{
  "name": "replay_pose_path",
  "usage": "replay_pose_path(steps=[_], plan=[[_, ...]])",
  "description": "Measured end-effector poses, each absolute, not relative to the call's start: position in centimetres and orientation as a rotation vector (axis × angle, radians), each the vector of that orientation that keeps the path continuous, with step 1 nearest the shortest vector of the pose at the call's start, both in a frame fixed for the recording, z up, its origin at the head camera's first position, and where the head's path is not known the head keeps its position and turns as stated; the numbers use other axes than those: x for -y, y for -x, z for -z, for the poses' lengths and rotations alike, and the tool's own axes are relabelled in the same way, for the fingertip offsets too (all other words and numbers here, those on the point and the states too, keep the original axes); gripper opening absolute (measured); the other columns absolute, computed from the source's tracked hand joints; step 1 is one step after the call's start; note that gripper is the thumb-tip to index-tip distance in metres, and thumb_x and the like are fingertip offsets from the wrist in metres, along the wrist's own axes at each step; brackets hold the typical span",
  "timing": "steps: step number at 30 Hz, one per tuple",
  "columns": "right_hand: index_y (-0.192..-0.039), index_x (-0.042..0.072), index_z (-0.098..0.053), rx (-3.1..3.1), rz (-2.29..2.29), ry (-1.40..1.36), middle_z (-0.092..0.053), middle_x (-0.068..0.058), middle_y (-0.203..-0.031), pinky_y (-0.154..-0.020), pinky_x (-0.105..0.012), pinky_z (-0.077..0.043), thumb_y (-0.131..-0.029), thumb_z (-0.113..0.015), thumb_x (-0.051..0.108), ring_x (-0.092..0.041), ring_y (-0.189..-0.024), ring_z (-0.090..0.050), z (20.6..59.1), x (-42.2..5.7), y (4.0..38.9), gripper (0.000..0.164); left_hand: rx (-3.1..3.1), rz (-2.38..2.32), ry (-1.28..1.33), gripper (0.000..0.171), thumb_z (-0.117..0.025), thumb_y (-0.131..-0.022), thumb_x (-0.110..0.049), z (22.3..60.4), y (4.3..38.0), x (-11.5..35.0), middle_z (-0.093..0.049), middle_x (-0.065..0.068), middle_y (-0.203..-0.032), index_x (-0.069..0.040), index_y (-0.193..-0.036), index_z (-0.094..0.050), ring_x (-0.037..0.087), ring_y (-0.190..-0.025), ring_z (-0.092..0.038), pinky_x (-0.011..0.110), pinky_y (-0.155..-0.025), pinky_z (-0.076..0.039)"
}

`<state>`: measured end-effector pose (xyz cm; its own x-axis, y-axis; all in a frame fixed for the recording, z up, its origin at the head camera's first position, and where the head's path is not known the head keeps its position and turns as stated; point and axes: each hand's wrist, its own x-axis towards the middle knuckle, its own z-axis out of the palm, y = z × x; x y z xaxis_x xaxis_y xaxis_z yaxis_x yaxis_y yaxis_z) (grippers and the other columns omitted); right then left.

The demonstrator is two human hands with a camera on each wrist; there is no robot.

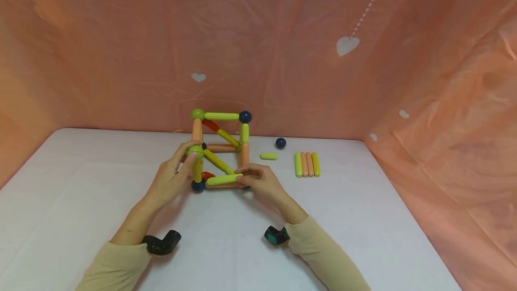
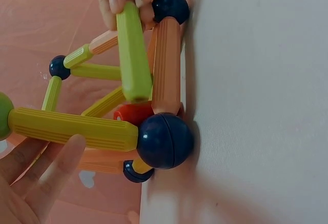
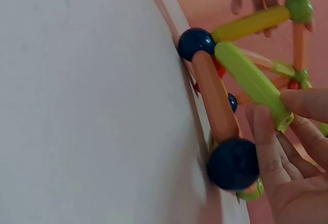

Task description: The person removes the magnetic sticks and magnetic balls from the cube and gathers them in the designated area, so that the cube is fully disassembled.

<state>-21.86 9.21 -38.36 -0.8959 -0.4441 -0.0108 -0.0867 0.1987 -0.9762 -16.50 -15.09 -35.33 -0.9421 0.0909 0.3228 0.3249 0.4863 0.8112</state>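
A frame of magnetic rods and balls stands on the table. At its near left corner my left hand [image 1: 169, 176] grips the green ball [image 1: 195, 151], which tops an upright yellow rod [image 2: 77, 129]. Below that rod sits a navy ball [image 2: 165, 141]. Between thumb and fingers, my right hand [image 1: 262, 184] pinches one end of a light green rod [image 3: 251, 83]. This rod slants above the orange bottom rod [image 3: 215, 96]; its other end points toward the navy ball, and I cannot tell if they touch. Another navy ball [image 3: 233, 163] lies beside my right fingers.
Right of the frame are a short green rod [image 1: 268, 156] and a loose navy ball [image 1: 280, 143]. Farther right, several rods [image 1: 304, 164] lie side by side on the white table [image 1: 363, 219]. An orange cloth [image 1: 258, 48] hangs behind.
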Motion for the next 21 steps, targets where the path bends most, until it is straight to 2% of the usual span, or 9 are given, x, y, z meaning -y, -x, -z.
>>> replay_pose_path(steps=[3, 8, 15, 21], plan=[[-0.116, -0.006, -0.063, -2.133, 1.801, 0.449, -0.069, -0.016, -0.104, -0.083, -0.036, -0.055, -0.09, -0.063, 0.006, -0.009, -0.08, -0.067, 38.6, -10.1, 21.9, 0.029, 2.513, 1.43, 0.348, 0.036, -0.036, -0.105, -0.032, 35.3, 16.5, 15.1, -0.061, 0.018, -0.107, -0.022, -0.139, -0.041, 0.034, -0.095, -0.062, 0.041, -0.071, -0.055], [-0.122, -0.007, -0.06, -2.101, 1.858, 0.346, -0.068, -0.015, -0.107, -0.081, -0.03, -0.055, -0.091, -0.061, 0.005, -0.007, -0.082, -0.066, 38.8, -11.8, 22.1, 0.033, 2.529, 1.432, 0.34, 0.037, -0.035, -0.105, -0.033, 35.2, 16.5, 15.0, -0.06, 0.015, -0.102, -0.022, -0.14, -0.04, 0.032, -0.093, -0.062, 0.04, -0.072, -0.054], [-0.122, -0.005, -0.061, -2.125, 1.934, 0.175, -0.072, -0.003, -0.095, -0.083, -0.027, -0.053, -0.091, -0.061, 0.008, -0.008, -0.086, -0.067, 38.4, -14.2, 22.2, 0.033, 2.498, 1.436, 0.346, 0.036, -0.035, -0.105, -0.031, 35.1, 16.4, 15.0, -0.061, 0.018, -0.107, -0.02, -0.139, -0.041, 0.034, -0.096, -0.061, 0.042, -0.07, -0.057], [-0.127, -0.01, -0.054, -2.039, 2.095, 0.115, -0.068, 0.005, -0.092, -0.084, -0.023, -0.052, -0.092, -0.06, 0.008, -0.005, -0.084, -0.067, 38.3, -16.8, 22.8, 0.04, 2.508, 1.428, 0.341, 0.037, -0.036, -0.105, -0.031, 35.0, 16.3, 14.9, -0.061, 0.019, -0.106, -0.019, -0.14, -0.041, 0.034, -0.095, -0.061, 0.043, -0.07, -0.057]])
